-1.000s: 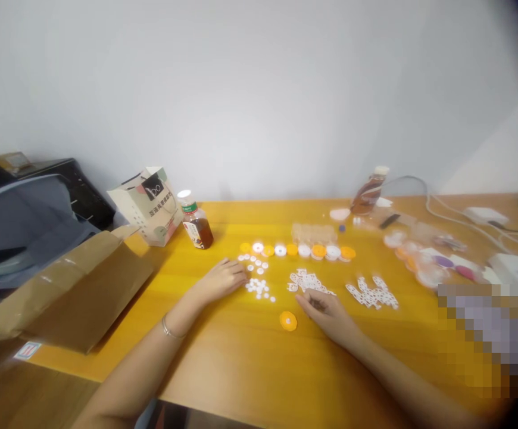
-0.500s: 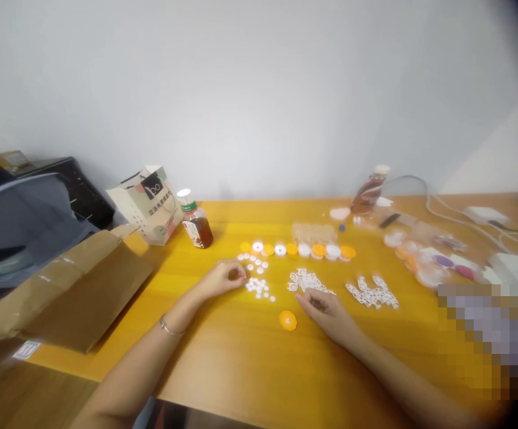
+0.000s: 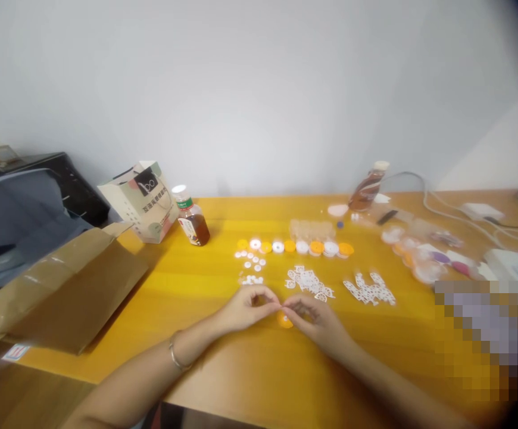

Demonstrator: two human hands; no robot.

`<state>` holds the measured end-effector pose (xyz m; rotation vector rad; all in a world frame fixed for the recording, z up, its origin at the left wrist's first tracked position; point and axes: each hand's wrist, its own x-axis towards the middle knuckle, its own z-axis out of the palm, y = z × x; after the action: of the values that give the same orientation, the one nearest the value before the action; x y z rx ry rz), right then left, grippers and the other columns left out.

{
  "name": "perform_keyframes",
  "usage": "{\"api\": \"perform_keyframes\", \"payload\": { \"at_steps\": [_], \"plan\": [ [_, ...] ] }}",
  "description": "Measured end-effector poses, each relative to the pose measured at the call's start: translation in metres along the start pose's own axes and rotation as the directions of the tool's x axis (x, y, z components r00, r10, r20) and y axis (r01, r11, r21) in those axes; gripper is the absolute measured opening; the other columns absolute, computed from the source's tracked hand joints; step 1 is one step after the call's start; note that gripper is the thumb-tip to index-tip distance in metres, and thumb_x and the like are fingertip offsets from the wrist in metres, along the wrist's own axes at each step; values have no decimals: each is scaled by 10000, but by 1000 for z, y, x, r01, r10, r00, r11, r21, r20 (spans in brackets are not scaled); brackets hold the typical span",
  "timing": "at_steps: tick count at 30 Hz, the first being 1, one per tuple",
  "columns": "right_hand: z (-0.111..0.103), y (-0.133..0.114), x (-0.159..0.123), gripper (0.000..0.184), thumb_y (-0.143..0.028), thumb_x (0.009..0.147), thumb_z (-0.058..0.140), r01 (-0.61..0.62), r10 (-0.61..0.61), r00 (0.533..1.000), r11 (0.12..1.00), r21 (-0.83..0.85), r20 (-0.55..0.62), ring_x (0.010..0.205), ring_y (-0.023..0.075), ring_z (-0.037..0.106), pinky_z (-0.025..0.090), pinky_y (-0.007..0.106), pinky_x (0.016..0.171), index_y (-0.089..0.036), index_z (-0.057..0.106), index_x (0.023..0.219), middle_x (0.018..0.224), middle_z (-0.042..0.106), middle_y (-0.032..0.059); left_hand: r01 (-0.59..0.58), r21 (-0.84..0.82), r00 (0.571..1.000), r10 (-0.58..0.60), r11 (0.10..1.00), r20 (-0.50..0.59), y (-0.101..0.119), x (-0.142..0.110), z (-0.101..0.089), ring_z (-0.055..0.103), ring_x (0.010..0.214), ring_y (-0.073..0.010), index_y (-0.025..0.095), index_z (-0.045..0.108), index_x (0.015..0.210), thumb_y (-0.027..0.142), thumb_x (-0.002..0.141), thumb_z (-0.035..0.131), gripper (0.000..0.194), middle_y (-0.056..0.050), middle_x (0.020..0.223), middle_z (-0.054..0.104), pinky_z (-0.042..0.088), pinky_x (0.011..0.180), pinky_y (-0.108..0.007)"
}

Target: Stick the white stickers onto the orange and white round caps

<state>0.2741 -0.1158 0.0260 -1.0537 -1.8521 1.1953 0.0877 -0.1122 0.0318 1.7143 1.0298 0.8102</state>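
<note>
My left hand (image 3: 252,307) and my right hand (image 3: 315,322) meet at the fingertips, both pinched closed. Whatever they hold between them is too small or hidden to make out. Just under the fingertips an orange disc (image 3: 285,322) with a pale centre lies on the table, partly covered by my fingers. Beyond my left hand are small white round pieces (image 3: 253,280), some hidden by the hand. A pile of white openwork pieces (image 3: 309,281) lies past my right hand, with a second white openwork pile (image 3: 370,290) further right.
A row of orange and white discs (image 3: 289,246) crosses the wooden table (image 3: 223,381). A drink bottle (image 3: 193,220), paper bag (image 3: 145,205) and cardboard box (image 3: 66,292) stand left. Another bottle (image 3: 368,189), white cables (image 3: 455,223) and assorted round pieces (image 3: 428,265) are right.
My left hand has moved right and toward me, away from the small white pieces. My right hand has shifted slightly left and down. Their fingertips now meet over the orange disc.
</note>
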Motion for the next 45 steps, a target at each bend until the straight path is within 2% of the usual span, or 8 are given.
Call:
{"api": "perform_keyframes", "payload": {
  "at_steps": [10,19,25,30,34,38,41,45],
  "plan": [
    [-1,-4,0,177,-344,752,532,-97,90,994,986,139,59,596,116,532,439,242,601,-189,562,671,616,564,-18,-156,195,983,171,968,-63,0,-3,8,547,710,-114,132,610,785,272,785,533,159,-40,744,611,427,699,-244],
    [-4,-8,2,207,-368,733,547,-173,155,981,969,174,113,565,102,493,421,239,595,-182,556,642,593,522,-31,-402,463,886,463,790,-19,-3,-5,8,553,771,-129,161,622,874,229,805,513,146,-52,792,620,431,710,-268],
    [-5,-11,2,207,-375,729,542,-188,171,977,973,132,128,568,106,498,422,240,595,-187,571,647,591,523,-31,-437,553,853,522,710,4,-8,-4,7,559,742,-120,174,633,846,243,812,507,147,-44,786,631,427,692,-264],
    [-6,-10,2,215,-375,740,526,-183,171,977,979,91,128,579,112,519,432,244,601,-190,587,651,601,548,-27,-435,588,851,525,682,20,-11,-4,7,558,737,-115,184,631,848,240,812,506,141,-33,801,633,422,707,-270],
    [-8,-3,1,223,-367,771,487,-120,117,986,993,18,118,601,124,541,447,250,593,-185,595,702,644,594,-1,-423,584,861,508,693,21,-11,-5,8,554,747,-115,170,618,850,262,807,506,150,-38,806,623,421,706,-264],
    [-12,1,-1,133,-318,734,539,60,-48,996,980,-191,70,571,126,503,437,252,550,-195,580,759,646,569,6,-398,577,887,460,713,42,-13,-5,9,547,755,-121,169,609,830,275,801,507,151,-35,794,616,410,704,-261],
    [-13,1,-3,137,-244,684,587,192,-165,980,926,-325,110,651,151,515,444,275,603,-214,550,812,705,570,10,-374,574,910,407,729,77,-16,-5,12,542,762,-128,173,606,820,269,798,504,142,-31,789,615,399,713,-267],
    [-9,3,-5,168,-153,672,567,252,-198,964,894,-370,178,752,176,540,450,300,668,-223,524,819,787,588,26,-360,574,922,375,735,98,-19,-3,16,543,767,-132,173,599,812,248,795,503,123,-28,791,620,386,733,-274]
  ]
}}
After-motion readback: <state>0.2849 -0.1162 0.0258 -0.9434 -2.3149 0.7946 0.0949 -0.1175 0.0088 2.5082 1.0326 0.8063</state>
